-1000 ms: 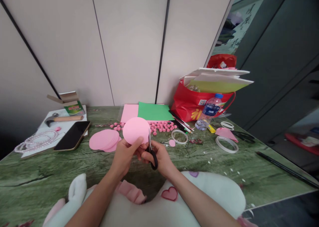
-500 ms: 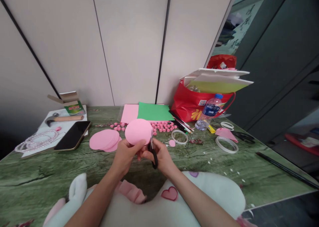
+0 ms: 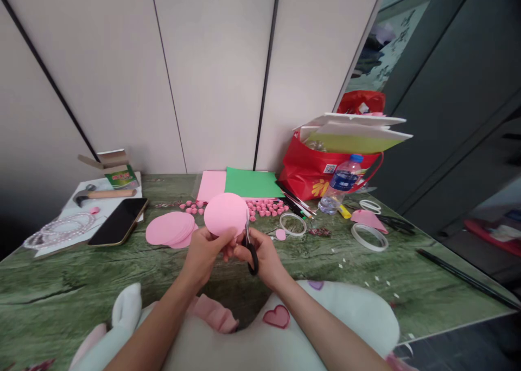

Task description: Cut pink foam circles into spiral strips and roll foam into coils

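A pink paper circle [image 3: 225, 212] is pinched at its lower edge by my left hand [image 3: 209, 251], thumb on top. Around the black handles of a pair of scissors [image 3: 252, 256] the fingers of my right hand [image 3: 262, 254] are closed. The scissor blades point up along the circle's right edge; whether they are parted is hard to make out. On the table left of my hands lies a stack of pink paper circles [image 3: 169, 229]. Behind the held circle are several small pink rolled pieces [image 3: 266, 207]. A small pink paper disc [image 3: 280, 234] lies to the right.
Green sheets [image 3: 254, 183] and pink sheets lie by the wall. A red bag [image 3: 301, 167], water bottle [image 3: 344, 184] and tape rolls [image 3: 368, 237] stand or lie right. Left are a phone [image 3: 119, 222], hammer [image 3: 108, 193] and bead string [image 3: 61, 230]. A plush cushion [image 3: 350, 311] is nearest me.
Almost nothing differs. The held circle and both hands keep nearly the same place, with only a very slight shift of the view.
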### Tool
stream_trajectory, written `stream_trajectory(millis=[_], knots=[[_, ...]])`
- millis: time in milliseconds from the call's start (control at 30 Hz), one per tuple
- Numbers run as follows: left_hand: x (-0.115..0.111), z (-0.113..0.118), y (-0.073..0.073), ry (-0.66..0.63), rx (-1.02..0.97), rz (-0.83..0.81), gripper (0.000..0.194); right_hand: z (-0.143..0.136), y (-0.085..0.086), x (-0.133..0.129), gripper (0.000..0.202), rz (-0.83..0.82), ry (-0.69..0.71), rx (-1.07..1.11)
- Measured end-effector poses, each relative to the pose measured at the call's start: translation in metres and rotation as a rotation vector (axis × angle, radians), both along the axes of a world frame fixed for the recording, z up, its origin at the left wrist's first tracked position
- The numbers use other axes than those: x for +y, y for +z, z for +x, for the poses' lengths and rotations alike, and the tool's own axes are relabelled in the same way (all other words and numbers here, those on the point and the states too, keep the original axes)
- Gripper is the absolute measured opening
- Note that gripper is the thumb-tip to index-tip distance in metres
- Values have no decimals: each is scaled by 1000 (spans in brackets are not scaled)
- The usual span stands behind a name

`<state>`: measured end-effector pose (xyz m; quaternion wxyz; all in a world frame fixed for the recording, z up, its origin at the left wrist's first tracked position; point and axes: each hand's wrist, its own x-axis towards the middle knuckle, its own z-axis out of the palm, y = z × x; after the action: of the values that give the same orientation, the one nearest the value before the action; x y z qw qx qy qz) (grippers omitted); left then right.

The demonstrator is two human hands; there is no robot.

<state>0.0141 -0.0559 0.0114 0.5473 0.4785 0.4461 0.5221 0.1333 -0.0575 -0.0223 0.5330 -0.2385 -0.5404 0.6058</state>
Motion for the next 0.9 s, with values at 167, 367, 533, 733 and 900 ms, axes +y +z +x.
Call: stream_trajectory(millis=[167,367,533,733,900], knots=[[0,-1,-1,13,5,9,20,1,-2,1,29,-29,-37,-41],[0,-2,-2,44,13,33,21,3,-1,-1,29,-65,-78,-89],[0,-2,-2,53,15,53,19,3,-1,-1,29,-74,-79,-91],[0,-2,-3,53,36,64,18,3,-3,-2,29,-71,-69,-89],[0,-1,-2,60,69,62,20,1,-5,-1,30,-72,-61,-93]])
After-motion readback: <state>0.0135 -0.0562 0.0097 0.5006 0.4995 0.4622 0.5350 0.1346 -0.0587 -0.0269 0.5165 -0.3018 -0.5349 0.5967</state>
